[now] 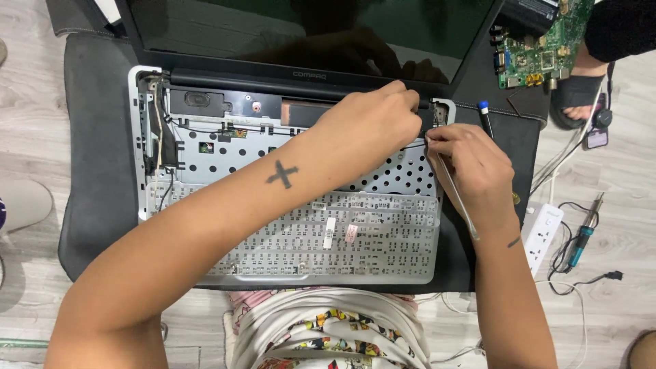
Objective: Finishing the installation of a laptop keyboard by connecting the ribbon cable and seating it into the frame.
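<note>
I see my left hand (372,126) pinched closed at the right hinge corner, about one o'clock on the opened black-and-silver laptop (287,205), while my right hand (475,167) grips thin, stiff, slippery-looking metal tweezers (456,195) near their tips beside fragile internals.

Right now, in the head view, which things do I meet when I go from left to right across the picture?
Dark grey mat → open silver laptop base → left hand → right hand holding a thin metal tool → white power strip → blue-handled soldering iron.
</note>
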